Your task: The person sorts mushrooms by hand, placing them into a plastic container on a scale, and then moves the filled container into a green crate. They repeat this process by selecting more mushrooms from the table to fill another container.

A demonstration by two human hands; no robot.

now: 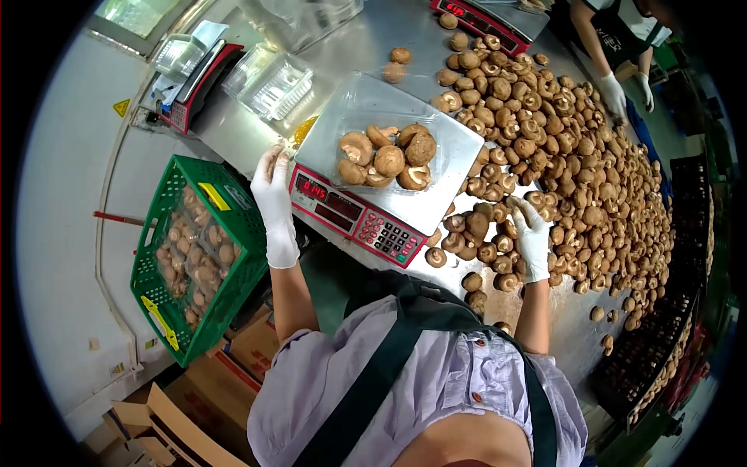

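Observation:
A clear plastic tray [432, 159] holding several brown mushrooms [389, 160] rests on the steel plate of a red scale [358, 220], whose display is lit. My left hand [274, 204], in a white glove, is beside the scale's left corner, fingers close together; whether it holds anything is unclear. My right hand [531, 237], also gloved, lies over the near edge of a large mushroom pile [591, 179], its fingers apart among the mushrooms. Its palm side is hidden.
A green crate [257, 268] with packed mushroom trays stands at left. Stacked clear trays [272, 82] and another red scale [198, 89] sit at upper left. A third scale [490, 27] is at the top. A co-worker's gloved hands [615, 95] are at upper right, near black crates [691, 233].

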